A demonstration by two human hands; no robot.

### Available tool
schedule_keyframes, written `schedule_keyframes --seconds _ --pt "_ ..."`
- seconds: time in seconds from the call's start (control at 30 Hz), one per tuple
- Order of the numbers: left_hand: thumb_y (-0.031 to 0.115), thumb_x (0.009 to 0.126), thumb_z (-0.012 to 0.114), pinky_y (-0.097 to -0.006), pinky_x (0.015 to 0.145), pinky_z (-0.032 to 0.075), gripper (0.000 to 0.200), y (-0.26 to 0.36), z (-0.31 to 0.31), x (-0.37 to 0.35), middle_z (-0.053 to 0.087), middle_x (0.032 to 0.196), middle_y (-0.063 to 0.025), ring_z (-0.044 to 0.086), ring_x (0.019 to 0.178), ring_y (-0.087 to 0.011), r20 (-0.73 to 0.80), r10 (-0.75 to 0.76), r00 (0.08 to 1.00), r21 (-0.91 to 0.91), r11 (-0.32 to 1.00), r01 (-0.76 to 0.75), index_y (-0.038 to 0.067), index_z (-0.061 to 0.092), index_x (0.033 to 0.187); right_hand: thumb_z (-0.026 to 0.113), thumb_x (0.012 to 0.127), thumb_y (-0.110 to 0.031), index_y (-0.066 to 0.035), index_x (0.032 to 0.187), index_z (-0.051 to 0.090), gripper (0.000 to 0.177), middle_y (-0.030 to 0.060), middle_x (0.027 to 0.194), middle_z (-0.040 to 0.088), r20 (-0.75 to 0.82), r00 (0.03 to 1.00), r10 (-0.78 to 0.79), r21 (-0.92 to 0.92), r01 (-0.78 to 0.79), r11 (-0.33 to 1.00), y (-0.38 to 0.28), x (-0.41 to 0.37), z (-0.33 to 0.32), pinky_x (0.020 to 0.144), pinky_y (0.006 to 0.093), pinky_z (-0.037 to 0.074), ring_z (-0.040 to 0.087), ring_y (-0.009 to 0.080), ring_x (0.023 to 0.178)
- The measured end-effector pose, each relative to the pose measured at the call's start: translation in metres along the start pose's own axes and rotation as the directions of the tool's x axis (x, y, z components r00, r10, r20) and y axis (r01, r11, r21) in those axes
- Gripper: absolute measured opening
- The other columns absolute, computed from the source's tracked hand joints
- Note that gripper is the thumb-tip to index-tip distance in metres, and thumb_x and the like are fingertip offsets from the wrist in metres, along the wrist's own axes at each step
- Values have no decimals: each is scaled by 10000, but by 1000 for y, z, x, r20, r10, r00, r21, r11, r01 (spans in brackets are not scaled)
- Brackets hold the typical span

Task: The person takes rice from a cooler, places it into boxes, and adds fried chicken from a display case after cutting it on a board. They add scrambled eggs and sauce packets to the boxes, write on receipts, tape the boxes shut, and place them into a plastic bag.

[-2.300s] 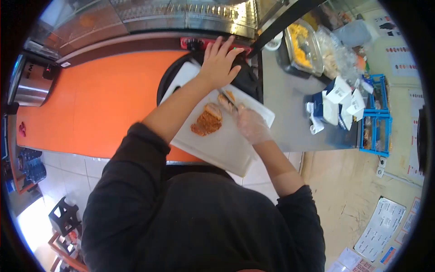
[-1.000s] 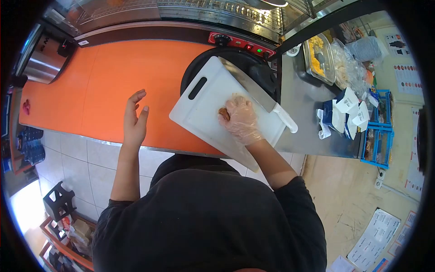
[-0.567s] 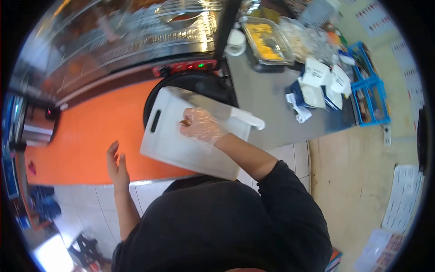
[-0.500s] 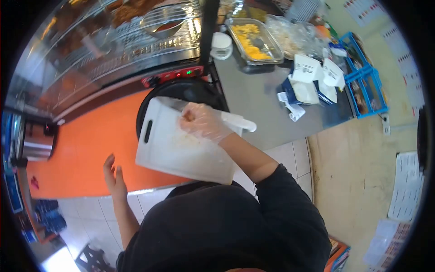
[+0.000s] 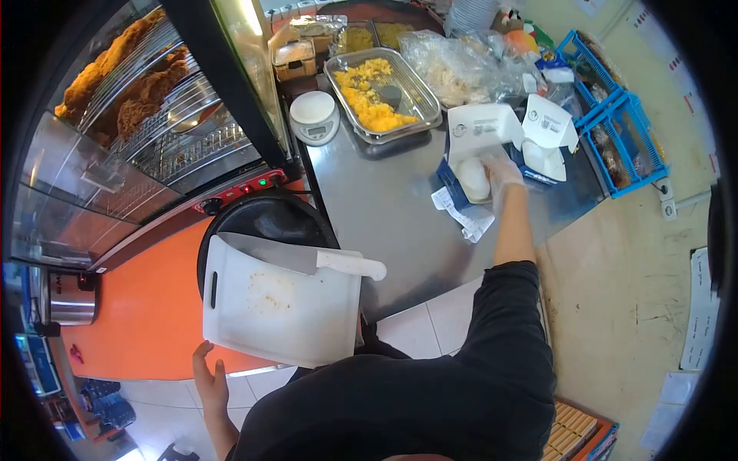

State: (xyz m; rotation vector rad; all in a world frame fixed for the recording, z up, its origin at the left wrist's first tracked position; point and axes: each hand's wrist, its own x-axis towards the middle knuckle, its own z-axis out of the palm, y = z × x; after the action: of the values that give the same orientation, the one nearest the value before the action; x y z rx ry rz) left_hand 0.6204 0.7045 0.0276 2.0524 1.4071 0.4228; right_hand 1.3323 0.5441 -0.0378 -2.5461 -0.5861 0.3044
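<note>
Off the white plastic cutting board [image 5: 307, 315] goes my clear-gloved right hand [image 5: 504, 177], now at the open navy-and-white cardboard box [image 5: 478, 131], two o'clock; can't tell whether it grips. Bare left hand [image 5: 211, 384], fingers loosely open: seven o'clock.

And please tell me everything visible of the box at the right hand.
The box looks like card: dark blue outside, white inside. Its lid stands open, with dark print. It sits on the metal counter, a paper slip by its near side. Inside is a white rounded mound, and the gloved right hand reaches in.
</note>
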Motion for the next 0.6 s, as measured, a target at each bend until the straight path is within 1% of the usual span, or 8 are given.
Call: schedule_keyframes --seconds 0.03,0.1,0.2,0.23,0.33,0.43,0.53,0.6 --pt "71 826 489 -394 996 318 346 5 0 0 480 1221 -149 443 1161 -285 19 -4 1000 11 1000 4 5 460 1164 537 823 -328 10 1003 598 388 221 1005 624 174 968 179 272 -222 936 -8 1 -3 807 380 461 607 322 949" --pt "66 820 495 -392 1000 318 344 10 3 1 481 1217 -154 443 1160 -292 31 -7 1000 21 1000 6 3 463 1157 516 833 -360 -19 956 606 373 213 954 641 216 937 273 471 -345 812 -43 -19 -20 712 352 491 631 319 906" --pt "69 819 503 -396 999 320 338 17 10 5 483 1216 -155 444 1161 -298 40 17 999 21 1000 -18 2 470 1149 514 817 -343 -49 914 637 334 176 901 653 -477 871 119 -137 -207 969 -46 -17 4 676 346 504 644 267 887" --pt "71 819 506 -397 998 321 337 23 13 7 486 1213 -156 445 1161 -299 59 35 998 23 999 -36 2 472 1147 457 835 -344 -38 1034 618 398 219 1008 625 -435 873 219 -235 -345 909 -54 -20 7 804 400 474 604 336 969" --pt "80 822 515 -398 994 325 328 40 15 5 496 1201 -156 448 1160 -303 70 87 994 68 993 -92 2 480 1140 429 837 -284 -55 1037 637 368 204 1086 598 -73 997 37 -461 -67 885 -38 5 6 866 412 446 582 326 1014" --pt "78 822 520 -398 991 329 323 24 12 -2 505 1190 -155 446 1163 -307 46 109 993 48 993 -112 5 487 1135 443 825 -201 -51 985 663 311 180 1108 593 39 971 238 -313 -214 925 -22 21 -24 864 396 453 580 303 1026" --pt "65 816 528 -396 984 336 322 19 10 -11 506 1186 -153 452 1156 -310 23 24 999 -5 1000 -24 6 494 1131 499 795 -182 -35 950 672 275 183 1079 603 -121 958 258 -253 -281 926 -21 -6 -48 851 383 462 587 296 1008" --pt "57 809 539 -393 976 346 324 15 11 -16 507 1184 -154 463 1145 -311 21 15 1000 -17 1000 -15 6 499 1126 559 757 -206 -23 940 664 279 195 1001 622 70 987 -143 -575 157 803 25 16 -35 817 408 474 603 335 938"
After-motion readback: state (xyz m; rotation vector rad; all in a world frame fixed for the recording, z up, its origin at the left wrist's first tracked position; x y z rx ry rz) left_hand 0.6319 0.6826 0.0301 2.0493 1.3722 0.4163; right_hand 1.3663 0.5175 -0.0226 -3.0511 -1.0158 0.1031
